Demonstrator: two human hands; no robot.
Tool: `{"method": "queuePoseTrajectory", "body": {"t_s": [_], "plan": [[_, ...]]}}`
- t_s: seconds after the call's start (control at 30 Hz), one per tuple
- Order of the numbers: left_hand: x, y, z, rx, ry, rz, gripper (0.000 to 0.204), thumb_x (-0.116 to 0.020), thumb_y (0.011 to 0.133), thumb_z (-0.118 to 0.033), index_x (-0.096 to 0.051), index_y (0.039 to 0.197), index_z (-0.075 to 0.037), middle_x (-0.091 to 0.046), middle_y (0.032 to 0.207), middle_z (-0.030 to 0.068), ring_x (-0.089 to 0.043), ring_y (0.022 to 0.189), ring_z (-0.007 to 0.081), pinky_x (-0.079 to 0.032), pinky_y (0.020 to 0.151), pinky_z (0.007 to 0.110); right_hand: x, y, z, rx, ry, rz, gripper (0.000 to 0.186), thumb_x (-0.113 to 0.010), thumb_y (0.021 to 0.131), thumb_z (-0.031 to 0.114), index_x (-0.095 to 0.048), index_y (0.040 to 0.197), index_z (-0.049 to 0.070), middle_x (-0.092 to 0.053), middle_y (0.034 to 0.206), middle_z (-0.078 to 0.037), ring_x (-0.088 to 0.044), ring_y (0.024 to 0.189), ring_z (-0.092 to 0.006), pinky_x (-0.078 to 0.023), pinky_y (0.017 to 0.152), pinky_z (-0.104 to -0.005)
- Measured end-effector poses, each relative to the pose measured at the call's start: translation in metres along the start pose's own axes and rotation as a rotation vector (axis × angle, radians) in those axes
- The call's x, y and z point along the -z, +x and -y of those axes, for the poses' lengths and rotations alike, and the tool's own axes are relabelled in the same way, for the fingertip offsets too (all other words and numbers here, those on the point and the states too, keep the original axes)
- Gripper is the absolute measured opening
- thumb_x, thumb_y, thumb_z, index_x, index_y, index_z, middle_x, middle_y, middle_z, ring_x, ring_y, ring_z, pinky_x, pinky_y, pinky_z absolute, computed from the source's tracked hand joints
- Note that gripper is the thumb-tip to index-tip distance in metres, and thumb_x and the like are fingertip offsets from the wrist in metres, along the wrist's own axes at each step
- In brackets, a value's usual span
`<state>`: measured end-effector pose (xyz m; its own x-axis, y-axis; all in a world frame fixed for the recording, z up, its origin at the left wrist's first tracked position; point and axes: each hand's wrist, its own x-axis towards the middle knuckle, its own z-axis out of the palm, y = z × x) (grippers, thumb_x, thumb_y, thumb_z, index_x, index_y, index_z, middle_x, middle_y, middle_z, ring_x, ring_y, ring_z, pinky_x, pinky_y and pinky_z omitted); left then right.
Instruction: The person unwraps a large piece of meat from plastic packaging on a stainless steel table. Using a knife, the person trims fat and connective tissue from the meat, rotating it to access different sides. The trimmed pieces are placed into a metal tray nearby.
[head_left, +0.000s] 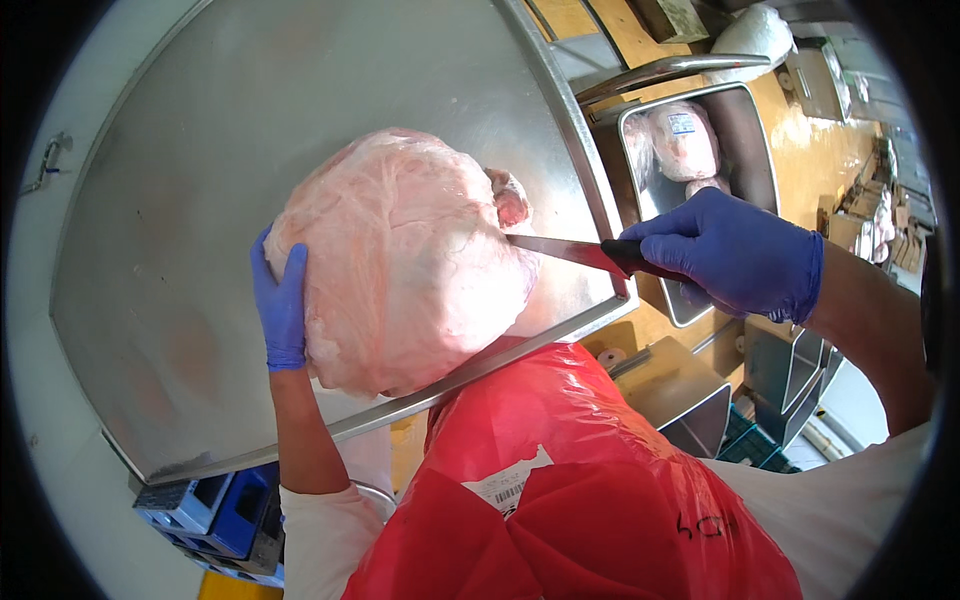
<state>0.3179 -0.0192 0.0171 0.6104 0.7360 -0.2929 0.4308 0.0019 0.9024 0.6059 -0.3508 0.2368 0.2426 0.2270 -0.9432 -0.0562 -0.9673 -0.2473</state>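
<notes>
A large, pale, fat-covered cut of meat (400,270) lies on the metal tray table (190,200) in front of me. A darker red knob of flesh (512,200) sticks out at its right side. My left hand (280,305), in a blue glove, grips the meat's left edge, thumb apart from the fingers; some fingers are partly hidden. My right hand (740,250), also blue-gloved, is closed around the dark handle of a knife (565,250). Its blade points left, the tip at the meat's right edge just below the knob. I cannot tell how deep the tip sits.
The table has a raised metal rim. Beyond its right side stands a metal bin (760,150) holding wrapped meat (685,140), with a metal bar (675,72) above. More metal bins (675,390) stand lower right. Blue crates (215,515) sit below left. A red apron (580,480) covers my front.
</notes>
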Motion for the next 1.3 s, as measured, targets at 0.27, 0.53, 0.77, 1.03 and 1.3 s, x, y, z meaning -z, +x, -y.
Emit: {"method": "queuePoseTrajectory", "body": {"t_s": [0.27, 0.53, 0.77, 1.03, 1.3], "plan": [[-0.006, 0.016, -0.013, -0.058, -0.03, 0.058, 0.064, -0.079, 0.094, -0.028, -0.052, 0.145, 0.001, -0.06, 0.141, 0.016, -0.058, 0.13, 0.0271, -0.046, 0.113, 0.041, -0.011, 0.013, 0.032, -0.017, -0.16, -0.11, 0.034, -0.059, 0.109, 0.03, -0.08, 0.111, 0.003, -0.062, 0.064, -0.003, -0.056, 0.052, -0.009, -0.046, 0.05, -0.0274], [-0.013, 0.031, -0.011, -0.037, -0.098, 0.048, 0.061, -0.082, 0.094, -0.032, -0.057, 0.138, 0.001, -0.066, 0.13, 0.0145, -0.064, 0.118, 0.0231, -0.052, 0.104, 0.039, -0.098, -0.011, -0.027, 0.193, -0.047, -0.363, 0.034, -0.065, 0.103, 0.02, -0.072, 0.131, 0.003, -0.071, 0.074, -0.019, -0.068, 0.062, -0.0223, -0.052, 0.06, -0.0368], [-0.015, 0.015, -0.011, 0.004, -0.069, -0.006, 0.063, -0.081, 0.095, -0.035, -0.056, 0.14, 0.001, -0.066, 0.132, 0.0154, -0.063, 0.119, 0.0246, -0.051, 0.105, 0.038, -0.185, -0.006, -0.085, 0.367, -0.145, -0.742, 0.037, -0.064, 0.103, 0.017, -0.068, 0.139, 0.013, -0.066, 0.077, -0.025, -0.067, 0.065, -0.0413, -0.052, 0.061, -0.0431], [-0.011, 0.018, 0.012, -0.143, 0.104, -0.079, 0.08, -0.082, 0.092, -0.046, -0.052, 0.146, 0.005, -0.061, 0.143, 0.022, -0.06, 0.129, 0.0329, -0.049, 0.109, 0.044, -0.233, 0.021, -0.117, 0.357, -0.242, -0.911, 0.039, -0.055, 0.105, 0.028, -0.064, 0.141, 0.016, -0.073, 0.081, -0.023, -0.072, 0.076, -0.0439, -0.058, 0.073, -0.0546], [-0.025, 0.036, 0.023, -0.124, 0.052, 0.062, 0.088, -0.079, 0.093, -0.051, -0.047, 0.15, 0.007, -0.057, 0.147, 0.0264, -0.058, 0.134, 0.0353, -0.048, 0.112, 0.046, -0.21, 0.018, -0.149, 0.411, -0.367, -0.836, 0.037, -0.053, 0.105, 0.03, -0.064, 0.14, 0.023, -0.075, 0.088, -0.02, -0.073, 0.079, -0.0416, -0.058, 0.072, -0.0551]]}}
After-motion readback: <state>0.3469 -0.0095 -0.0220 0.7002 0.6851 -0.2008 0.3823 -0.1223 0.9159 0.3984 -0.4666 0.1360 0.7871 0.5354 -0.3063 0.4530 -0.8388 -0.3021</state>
